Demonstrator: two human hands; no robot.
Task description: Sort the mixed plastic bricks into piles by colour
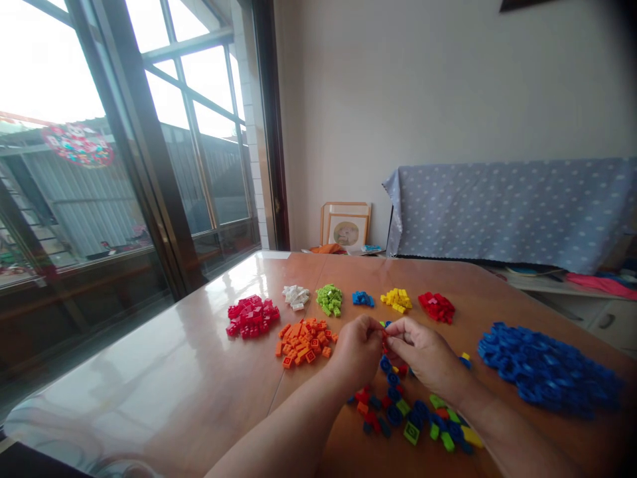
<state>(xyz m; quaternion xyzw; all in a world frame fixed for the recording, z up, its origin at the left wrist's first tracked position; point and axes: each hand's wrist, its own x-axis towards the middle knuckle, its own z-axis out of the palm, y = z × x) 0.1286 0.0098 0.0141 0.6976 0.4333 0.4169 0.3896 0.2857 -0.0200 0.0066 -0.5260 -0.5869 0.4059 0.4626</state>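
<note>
My left hand (359, 348) and my right hand (423, 348) meet above a mixed scatter of bricks, fingertips pinched together. Between them is a small red-orange piece (385, 338), partly hidden by the fingers of both hands. Below lie loose mixed pieces, among them a lime green brick (411, 433), a yellow brick (472, 436) and round blue pieces (394, 415). An orange pile (303, 342) is just left of my left hand.
Across the wooden table (199, 372) are sorted piles: crimson (253, 317), white (296, 296), lime (329, 300), small blue (363, 299), yellow (396, 300), red (436, 307). A large blue heap (547, 368) lies at right.
</note>
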